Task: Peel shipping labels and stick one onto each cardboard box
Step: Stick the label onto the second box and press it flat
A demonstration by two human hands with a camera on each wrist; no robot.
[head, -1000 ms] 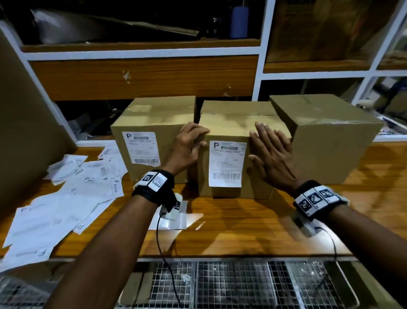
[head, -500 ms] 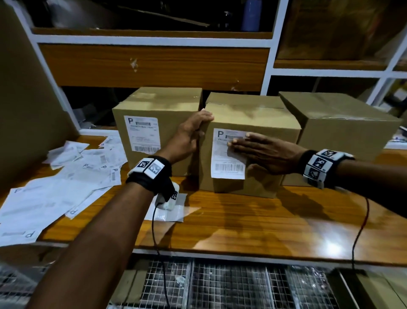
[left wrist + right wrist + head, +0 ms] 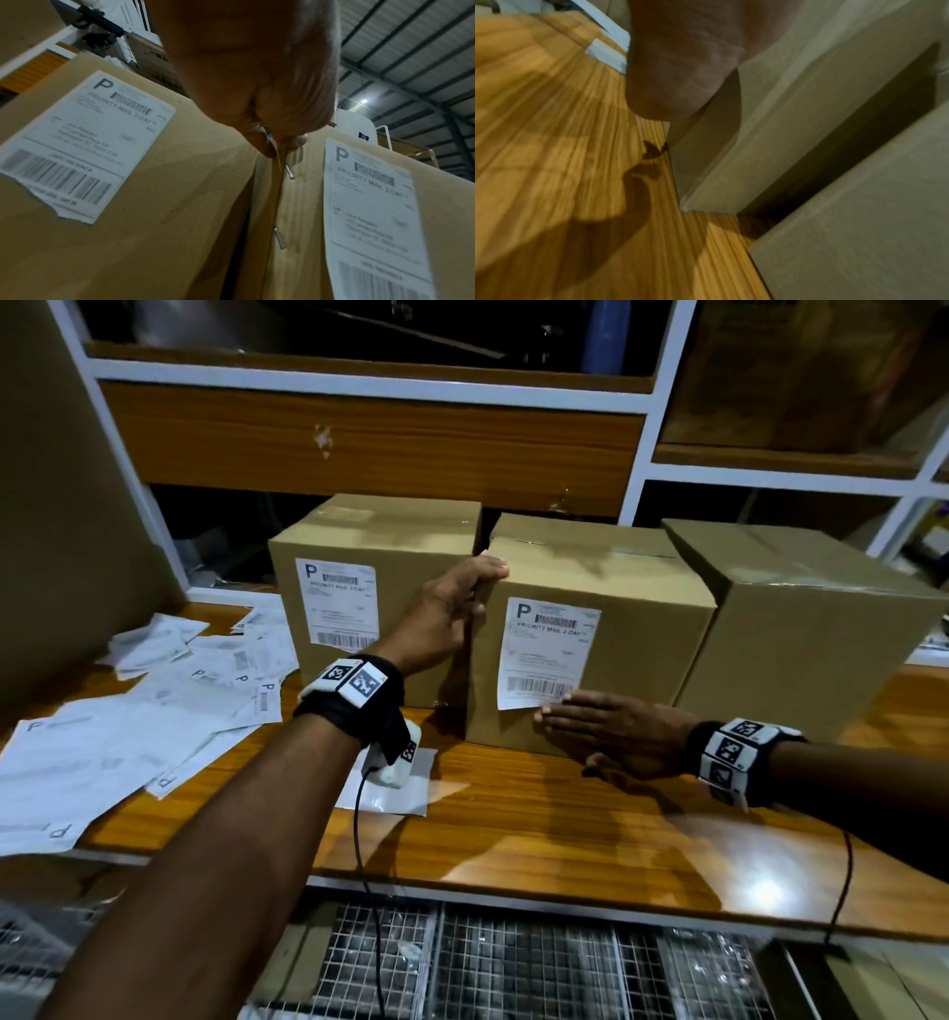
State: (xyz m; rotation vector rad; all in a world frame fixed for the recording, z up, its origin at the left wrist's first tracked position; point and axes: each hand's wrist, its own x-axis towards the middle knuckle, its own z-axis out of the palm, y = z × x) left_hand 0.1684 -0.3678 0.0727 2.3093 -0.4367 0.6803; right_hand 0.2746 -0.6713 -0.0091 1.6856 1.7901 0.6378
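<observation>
Three brown cardboard boxes stand in a row on the wooden shelf (image 3: 565,839). The left box (image 3: 411,546) carries a white shipping label (image 3: 339,603). The middle box (image 3: 642,618) carries another label (image 3: 547,649) on its front. No label shows on the right box (image 3: 821,634). My left hand (image 3: 477,588) grips the middle box's upper left corner, fingers curled over the edge (image 3: 270,138). My right hand (image 3: 575,721) lies flat, straight fingers pressing the box front at the label's bottom edge. In the right wrist view only its palm (image 3: 680,71) shows against the box (image 3: 782,101).
Several loose label sheets (image 3: 128,726) lie scattered on the shelf at the left. A glossy backing sheet (image 3: 405,793) lies under my left wrist. A large cardboard panel (image 3: 67,531) leans at far left. Wire mesh (image 3: 513,968) runs below the shelf's front edge.
My right hand has slid from beside the label, across it, down to its bottom edge. My left hand has stayed on the middle box's upper left corner.
</observation>
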